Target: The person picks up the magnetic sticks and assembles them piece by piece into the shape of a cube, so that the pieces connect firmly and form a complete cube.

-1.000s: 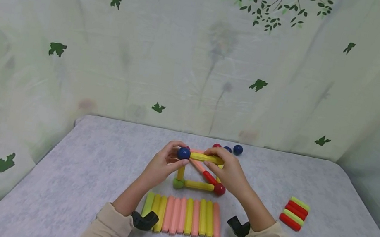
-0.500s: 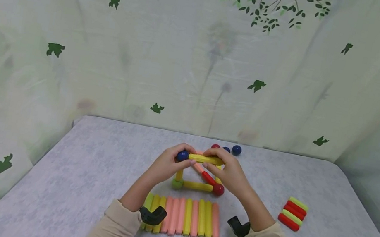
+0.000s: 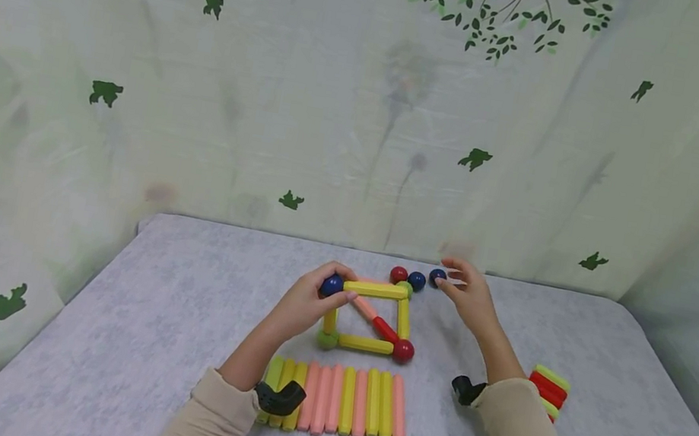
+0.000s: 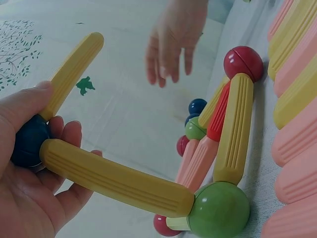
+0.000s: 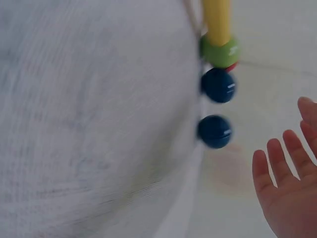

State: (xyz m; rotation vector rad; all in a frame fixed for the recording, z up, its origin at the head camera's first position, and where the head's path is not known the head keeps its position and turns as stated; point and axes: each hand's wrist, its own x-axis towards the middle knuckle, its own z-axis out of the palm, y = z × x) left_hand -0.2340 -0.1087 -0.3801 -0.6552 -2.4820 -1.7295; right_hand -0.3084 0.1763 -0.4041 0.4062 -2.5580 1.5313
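My left hand (image 3: pixel 311 296) grips a blue ball (image 4: pixel 30 144), a corner of a frame of yellow sticks and coloured balls. From that ball, one yellow stick (image 4: pixel 119 178) runs down to a green ball (image 4: pixel 218 210). Another yellow stick (image 4: pixel 77 74) juts out free-ended in the left wrist view, with my thumb against its base. My right hand (image 3: pixel 473 297) is at the back, fingers spread, by a loose blue ball (image 5: pixel 215 131); a gap shows between them in the right wrist view. A second blue ball (image 3: pixel 417 281) sits left of it.
A row of yellow, pink and green sticks (image 3: pixel 336 401) lies in front of the frame. Red and light-green short sticks (image 3: pixel 548 390) are stacked at right, partly behind my right sleeve. A red ball (image 3: pixel 398 275) stands at the back, and a red ball (image 3: pixel 403 350) forms the frame's near right corner.
My right hand has let go of the upper yellow stick and moved right and back towards the loose blue balls. My left hand keeps its hold on the blue corner ball.
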